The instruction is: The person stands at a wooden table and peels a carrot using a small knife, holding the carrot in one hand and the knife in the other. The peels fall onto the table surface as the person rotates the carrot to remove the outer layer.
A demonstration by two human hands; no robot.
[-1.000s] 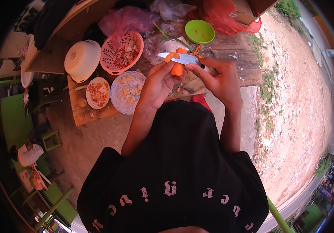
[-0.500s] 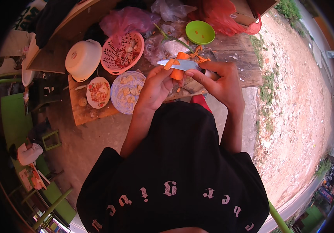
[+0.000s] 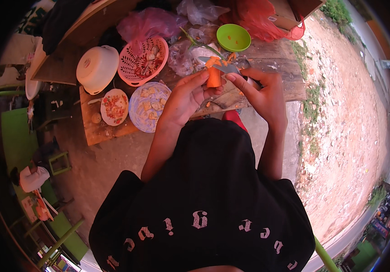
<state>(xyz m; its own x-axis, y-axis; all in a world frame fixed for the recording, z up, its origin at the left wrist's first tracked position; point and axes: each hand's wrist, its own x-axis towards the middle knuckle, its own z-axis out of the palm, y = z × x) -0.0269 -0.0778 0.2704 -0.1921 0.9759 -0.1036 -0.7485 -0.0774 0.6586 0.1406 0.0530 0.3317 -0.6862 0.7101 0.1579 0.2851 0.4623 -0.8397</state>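
Note:
A short, thick piece of carrot (image 3: 214, 78) stands nearly upright in my left hand (image 3: 188, 96), gripped between thumb and fingers. My right hand (image 3: 264, 93) is closed around the dark handle of a knife. The grey knife blade (image 3: 225, 68) points left and lies against the upper part of the carrot, where a loose strip of orange peel hangs. Orange peelings (image 3: 232, 57) lie on the wooden table just beyond the blade. Part of the knife handle is covered by my right fingers.
Left of my hands are a patterned plate (image 3: 137, 108) of yellowish pieces, a small plate (image 3: 114, 119) of chopped red bits, a pink basket (image 3: 131, 75) and an upturned cream bowl (image 3: 97, 70). A green bowl (image 3: 234, 38) and plastic bags (image 3: 149, 25) stand farther back on the table (image 3: 281, 68).
The carrot has turned more upright and shifted slightly right. The blade has moved right along it, its tip no longer reaching over my left thumb.

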